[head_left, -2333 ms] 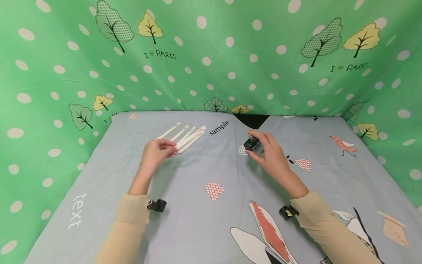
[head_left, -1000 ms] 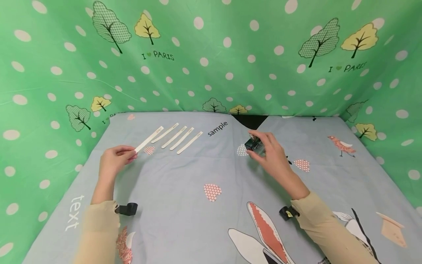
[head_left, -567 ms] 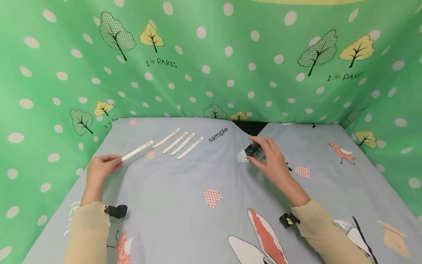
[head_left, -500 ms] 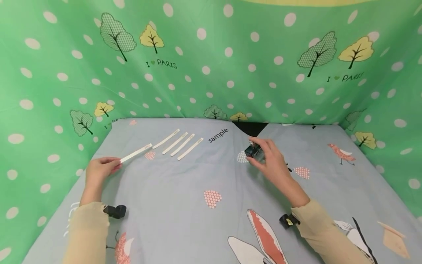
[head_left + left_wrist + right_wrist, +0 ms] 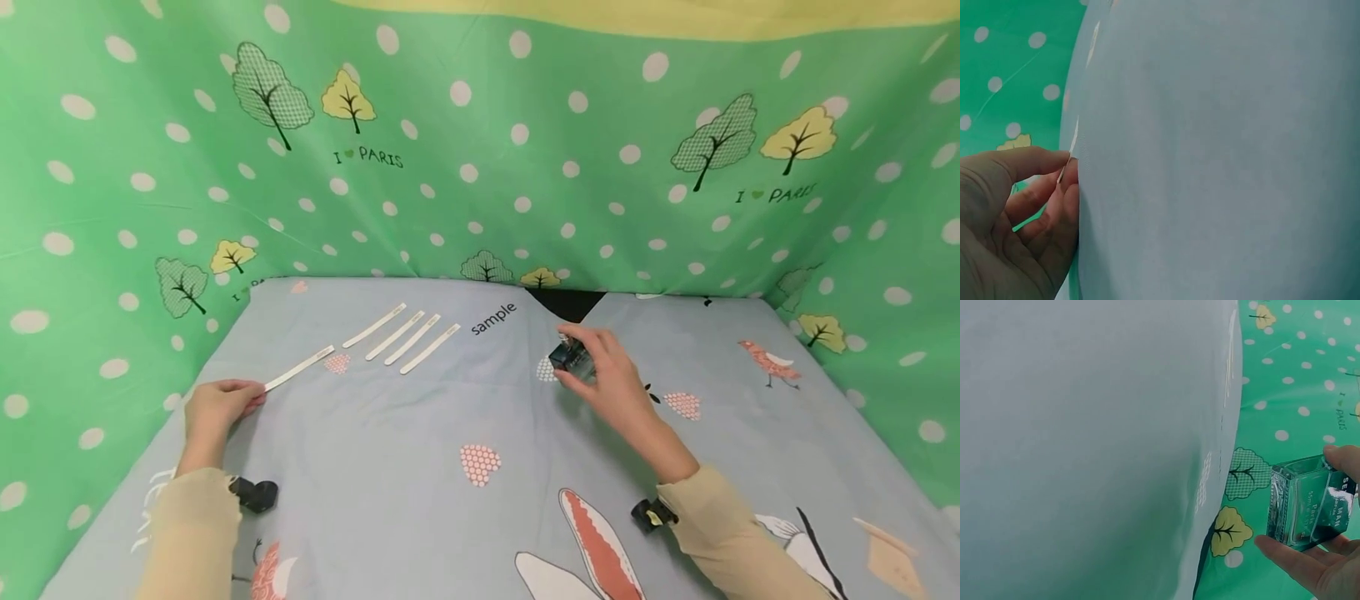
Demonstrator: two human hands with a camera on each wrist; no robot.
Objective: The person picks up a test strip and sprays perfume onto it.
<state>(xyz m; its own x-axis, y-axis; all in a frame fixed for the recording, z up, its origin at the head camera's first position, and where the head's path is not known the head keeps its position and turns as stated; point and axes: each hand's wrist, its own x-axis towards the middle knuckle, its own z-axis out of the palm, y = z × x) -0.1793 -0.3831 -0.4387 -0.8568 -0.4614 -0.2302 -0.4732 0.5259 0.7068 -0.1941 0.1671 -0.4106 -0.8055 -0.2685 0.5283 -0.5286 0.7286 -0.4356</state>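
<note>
Between thumb and fingertips, my left hand (image 5: 217, 408) pinches the near end of a white paper test strip (image 5: 300, 368) with small print at its far end. In the left wrist view this strip (image 5: 1074, 136) shows edge-on, low over the cloth. Several similar strips (image 5: 395, 336) lie slanted side by side to its right. My right hand (image 5: 615, 396) holds a dark green glass perfume bottle (image 5: 572, 360), thumb and fingers at opposite ends. The right wrist view shows the bottle (image 5: 1310, 503) tilted, with clear glass and white lettering; the palm is beside it.
A grey-blue cloth (image 5: 405, 467) with printed hearts, birds and words covers the table. Green dotted fabric (image 5: 427, 217) hangs behind and at both sides. Each wrist wears a small black camera, one at the left sleeve (image 5: 258, 496).
My left hand has drawn one strip out of the bunch, leftward and toward me, and lowered it near the cloth. The other strips now lie spread apart. The right hand keeps its hold on the bottle.
</note>
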